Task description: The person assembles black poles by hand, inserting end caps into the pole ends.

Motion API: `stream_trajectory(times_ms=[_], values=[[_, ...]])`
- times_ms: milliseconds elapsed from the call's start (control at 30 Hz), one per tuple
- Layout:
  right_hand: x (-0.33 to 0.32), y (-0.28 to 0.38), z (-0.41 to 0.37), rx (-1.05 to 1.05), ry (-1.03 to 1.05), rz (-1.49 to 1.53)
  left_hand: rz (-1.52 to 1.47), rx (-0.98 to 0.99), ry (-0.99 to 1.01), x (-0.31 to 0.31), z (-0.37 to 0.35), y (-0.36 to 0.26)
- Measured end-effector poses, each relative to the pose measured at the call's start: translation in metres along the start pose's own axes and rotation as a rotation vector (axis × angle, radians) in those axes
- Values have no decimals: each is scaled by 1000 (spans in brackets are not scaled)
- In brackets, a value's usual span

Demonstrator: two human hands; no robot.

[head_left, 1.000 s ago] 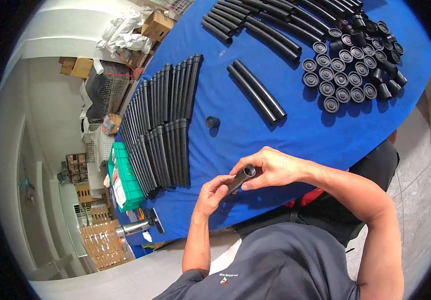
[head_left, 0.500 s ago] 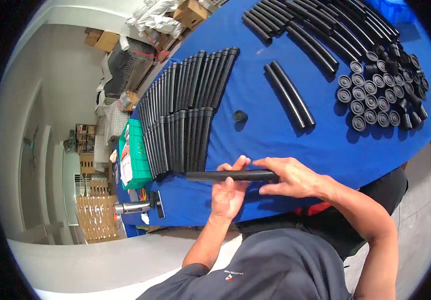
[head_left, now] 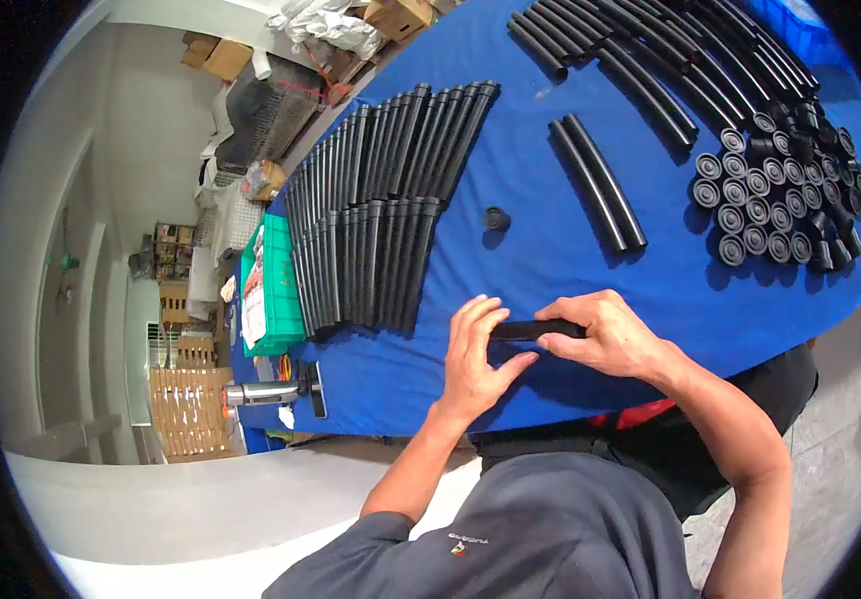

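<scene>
My right hand (head_left: pixel 610 334) is closed around a short visible length of black tube (head_left: pixel 520 330), held level above the blue cloth near the table edge. At the tube's left end is my left hand (head_left: pixel 475 354), its fingers stretched out and its thumb apart below. The fingers hide that end, so whether they press on it cannot be made out. Beyond the hands, a single black cap (head_left: pixel 495 219) sits on the cloth. Two bare black tubes (head_left: pixel 598 185) lie side by side farther right.
Rows of black tubes with collared ends (head_left: pixel 381 200) cover the table's left side, beside a green crate (head_left: pixel 276 285). Loose tubes (head_left: pixel 650 85) lie at the back right, above many black ribbed caps (head_left: pixel 755 210). A phone (head_left: pixel 319 389) lies at the left edge.
The tube no longer sticks out left past my left hand. That hand has shifted to the tube's end and its fingers have straightened. My right hand has moved slightly right and up with the tube.
</scene>
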State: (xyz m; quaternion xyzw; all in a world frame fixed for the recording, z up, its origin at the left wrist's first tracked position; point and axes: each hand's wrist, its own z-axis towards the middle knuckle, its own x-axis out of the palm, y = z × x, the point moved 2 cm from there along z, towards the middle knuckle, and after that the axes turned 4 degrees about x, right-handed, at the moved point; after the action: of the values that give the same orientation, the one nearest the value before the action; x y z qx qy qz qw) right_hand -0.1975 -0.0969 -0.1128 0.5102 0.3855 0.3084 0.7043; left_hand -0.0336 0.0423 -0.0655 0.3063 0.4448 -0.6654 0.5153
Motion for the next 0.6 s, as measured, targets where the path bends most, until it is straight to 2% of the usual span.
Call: stream_trajectory(times_ms=[67, 100, 200, 300, 433, 600], values=[[-7, 12, -1, 46, 43, 113, -77, -40, 166, 14, -9, 19], [-9, 17, -1, 70, 56, 172, -227, -199, 175, 18, -11, 22], [-8, 11, 1, 45, 161, 310, -482, -369, 203, 12, -11, 22], [-5, 12, -1, 11, 221, 372, -504, -375, 356, 0, -12, 23], [-2, 15, -3, -12, 249, 428, -613, -404, 416, -9, -13, 22], [-1, 13, -3, -40, 244, 403, -714, -254, 416, -11, -13, 32]])
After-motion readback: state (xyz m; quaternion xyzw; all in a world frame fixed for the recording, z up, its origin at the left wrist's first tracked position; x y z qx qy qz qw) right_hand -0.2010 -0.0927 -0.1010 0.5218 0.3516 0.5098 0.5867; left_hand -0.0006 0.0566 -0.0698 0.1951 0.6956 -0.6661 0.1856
